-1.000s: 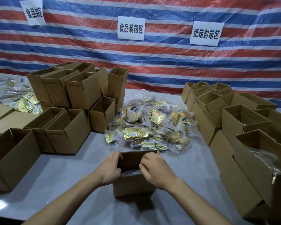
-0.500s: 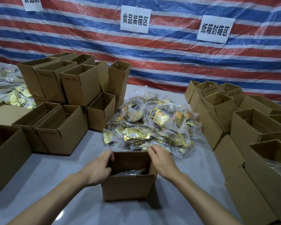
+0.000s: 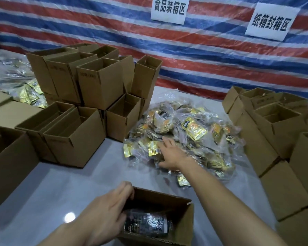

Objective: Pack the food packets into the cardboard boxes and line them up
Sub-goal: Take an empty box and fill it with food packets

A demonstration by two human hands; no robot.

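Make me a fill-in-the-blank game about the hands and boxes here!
1. The left hand grips the near ____ by its rim.
2. The right hand touches the pile of ____.
3. A packet lies in the box, so it is not ____.
4. The tarp has red, white and ____ stripes.
Missing words: box; packets; empty; blue.

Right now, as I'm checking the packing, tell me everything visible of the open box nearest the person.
The box is plain brown cardboard, upright on the grey table at the near edge of view, with its top open. Inside lies a clear-wrapped packet with dark print. The left hand grips its left wall. The bottom of the box is cut off by the frame.
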